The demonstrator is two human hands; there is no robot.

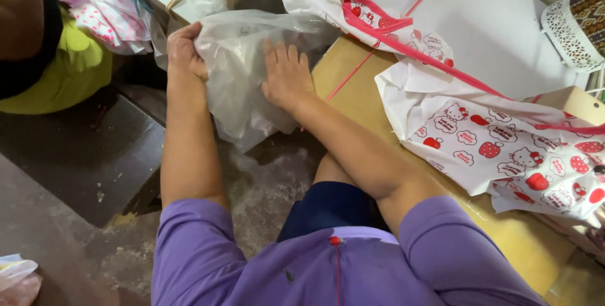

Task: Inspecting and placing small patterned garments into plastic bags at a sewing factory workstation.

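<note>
A clear plastic bag (236, 73) hangs in front of me over the floor, off the left edge of the wooden table (353, 92). My left hand (184, 51) grips the bag's upper left edge with curled fingers. On the bag's front face my right hand (287, 76) lies flat, fingers spread and pointing up. Just right of the bag, a white cloth with red cartoon prints and pink trim (498, 136) drapes across the table.
A white board (498, 22) lies at the table's back, with a white lattice basket (570, 32) at the far right. Another person in a yellow-green garment (57, 73) sits at upper left, near more printed cloth (104, 10). Concrete floor lies below.
</note>
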